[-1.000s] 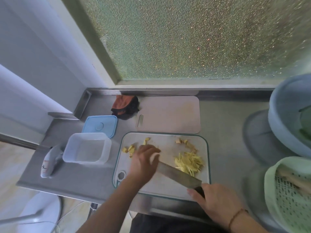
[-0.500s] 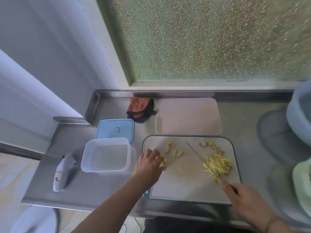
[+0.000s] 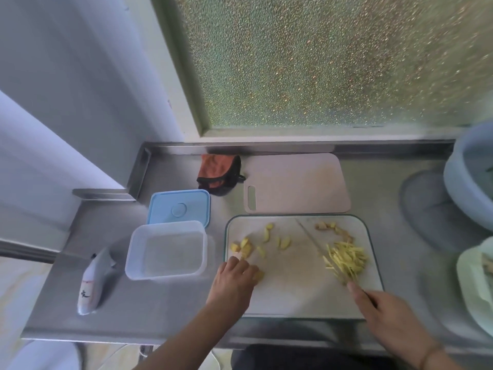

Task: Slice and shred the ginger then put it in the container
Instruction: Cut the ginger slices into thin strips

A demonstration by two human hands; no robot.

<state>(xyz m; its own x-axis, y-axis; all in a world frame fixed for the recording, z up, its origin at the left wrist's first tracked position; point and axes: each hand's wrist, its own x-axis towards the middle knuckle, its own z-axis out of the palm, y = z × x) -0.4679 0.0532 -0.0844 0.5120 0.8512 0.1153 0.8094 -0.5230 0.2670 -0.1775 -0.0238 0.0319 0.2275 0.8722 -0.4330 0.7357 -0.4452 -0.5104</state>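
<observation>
Left hand (image 3: 233,283): my fingers curl round ginger slices (image 3: 246,247), gathering them to shred.
Right hand (image 3: 384,307): grips the knife (image 3: 320,249), edge-on beside the shredded ginger (image 3: 346,259).
Container (image 3: 166,249): open, beside the cutting board (image 3: 293,284).

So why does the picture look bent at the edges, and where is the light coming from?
Head view: a wide-angle lens bows the counter and window frame; daylight comes softly through the frosted window, so shadows are faint; the bowls at the right edge are smeared, and the knife is blurred beside the shredded ginger.
</observation>
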